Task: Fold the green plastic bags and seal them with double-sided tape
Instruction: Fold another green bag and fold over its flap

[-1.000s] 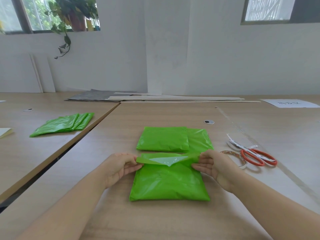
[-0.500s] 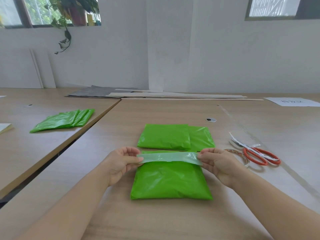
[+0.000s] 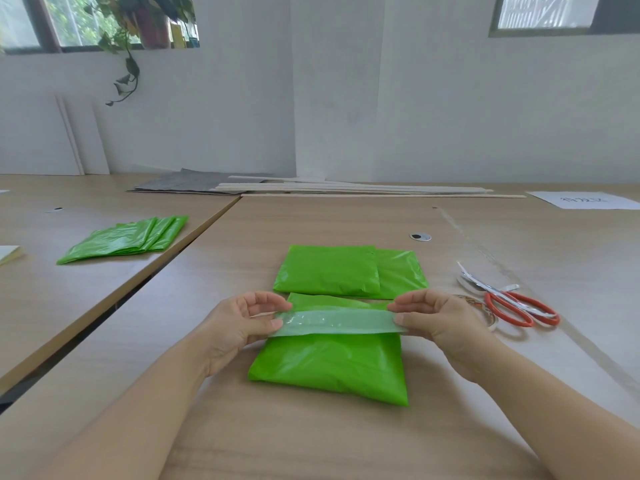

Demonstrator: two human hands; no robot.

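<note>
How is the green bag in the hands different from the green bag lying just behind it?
The near bag has its flap lifted, showing a pale side; the far bag lies flat and closed. The left hand and right hand pinch the flap of the near bag; no hand touches the far bag. Both are shiny green and lie on the table.

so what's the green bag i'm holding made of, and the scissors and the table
Green bag: thin glossy plastic film, judging by the sheen and soft wrinkles; its lifted flap looks paler and half see-through.
Scissors: orange handles, probably smooth plastic.
Table: matte wood-grain top, likely laminate.
</note>
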